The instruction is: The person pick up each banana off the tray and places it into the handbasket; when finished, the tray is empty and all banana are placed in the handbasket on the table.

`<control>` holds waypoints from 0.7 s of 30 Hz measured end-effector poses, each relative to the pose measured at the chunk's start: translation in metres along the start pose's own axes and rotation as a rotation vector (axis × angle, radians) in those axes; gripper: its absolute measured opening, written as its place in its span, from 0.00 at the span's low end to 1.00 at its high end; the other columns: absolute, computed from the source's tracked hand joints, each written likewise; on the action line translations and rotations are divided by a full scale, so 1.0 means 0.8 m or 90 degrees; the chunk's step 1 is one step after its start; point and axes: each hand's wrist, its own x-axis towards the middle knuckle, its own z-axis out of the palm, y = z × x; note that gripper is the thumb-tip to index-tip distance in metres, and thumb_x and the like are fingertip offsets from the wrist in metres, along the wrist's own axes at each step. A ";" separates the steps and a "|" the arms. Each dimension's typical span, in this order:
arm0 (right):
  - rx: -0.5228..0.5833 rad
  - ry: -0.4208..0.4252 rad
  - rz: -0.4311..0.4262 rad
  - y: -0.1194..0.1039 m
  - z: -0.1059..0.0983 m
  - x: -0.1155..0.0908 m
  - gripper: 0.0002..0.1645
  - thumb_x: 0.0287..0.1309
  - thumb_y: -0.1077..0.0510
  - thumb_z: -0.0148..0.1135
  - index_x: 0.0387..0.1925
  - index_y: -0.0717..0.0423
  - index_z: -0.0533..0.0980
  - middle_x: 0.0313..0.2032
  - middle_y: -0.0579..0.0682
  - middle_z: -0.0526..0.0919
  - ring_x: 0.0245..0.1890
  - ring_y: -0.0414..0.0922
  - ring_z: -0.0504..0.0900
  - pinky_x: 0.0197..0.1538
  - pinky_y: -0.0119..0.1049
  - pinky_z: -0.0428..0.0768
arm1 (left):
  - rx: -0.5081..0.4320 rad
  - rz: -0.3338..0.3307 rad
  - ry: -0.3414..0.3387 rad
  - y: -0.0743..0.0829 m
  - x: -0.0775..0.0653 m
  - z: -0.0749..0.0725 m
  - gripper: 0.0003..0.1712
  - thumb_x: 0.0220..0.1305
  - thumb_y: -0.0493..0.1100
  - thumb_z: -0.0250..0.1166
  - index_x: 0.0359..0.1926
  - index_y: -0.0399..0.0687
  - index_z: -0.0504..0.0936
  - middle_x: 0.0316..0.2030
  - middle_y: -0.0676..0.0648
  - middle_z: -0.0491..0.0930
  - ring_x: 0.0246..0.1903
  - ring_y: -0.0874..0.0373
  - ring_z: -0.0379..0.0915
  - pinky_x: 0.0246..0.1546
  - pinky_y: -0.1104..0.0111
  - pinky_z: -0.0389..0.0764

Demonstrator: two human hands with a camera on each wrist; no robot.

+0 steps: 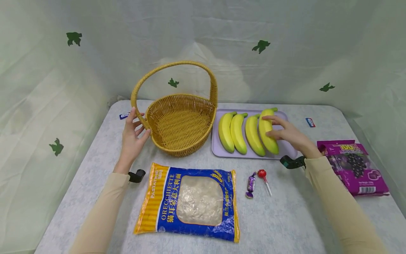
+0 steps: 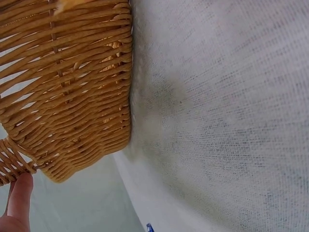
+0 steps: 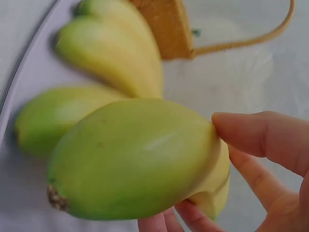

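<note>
My left hand (image 1: 132, 135) holds the wicker basket (image 1: 180, 148) at the left foot of its tall handle, thumb and fingers on either side. In the left wrist view a finger (image 2: 20, 198) touches the weave of the basket (image 2: 67, 87). At the purple tray (image 1: 219, 150), my right hand (image 1: 293, 135) pinches the rightmost banana (image 1: 266, 132) between thumb and fingers. That banana (image 3: 135, 159) fills the middle of the right wrist view, its dark tip towards the camera. Three more bananas (image 1: 239, 134) lie side by side on the tray.
In front lies a blue and yellow bag of orecchiette pasta (image 1: 200, 201). A purple wrapped candy (image 1: 251, 185) and a red lollipop (image 1: 262, 173) lie right of it. A purple grape candy bag (image 1: 355, 167) sits at the far right. Small blue labels (image 1: 310, 122) mark the table.
</note>
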 end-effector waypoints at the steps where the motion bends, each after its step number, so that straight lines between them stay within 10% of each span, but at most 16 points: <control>1: 0.003 -0.006 -0.011 -0.006 0.002 -0.001 0.39 0.63 0.54 0.59 0.72 0.50 0.57 0.68 0.64 0.51 0.63 0.62 0.58 0.60 0.61 0.67 | -0.001 0.000 0.000 0.000 0.000 0.000 0.50 0.59 0.20 0.58 0.73 0.57 0.46 0.59 0.25 0.61 0.53 0.30 0.66 0.50 0.35 0.68; 21: 0.014 -0.227 -0.230 -0.138 0.106 0.041 0.34 0.63 0.56 0.60 0.69 0.45 0.64 0.68 0.44 0.61 0.61 0.51 0.67 0.56 0.47 0.73 | 0.010 -0.014 -0.005 0.001 0.000 0.000 0.50 0.60 0.22 0.58 0.74 0.58 0.46 0.60 0.25 0.60 0.53 0.31 0.65 0.52 0.36 0.68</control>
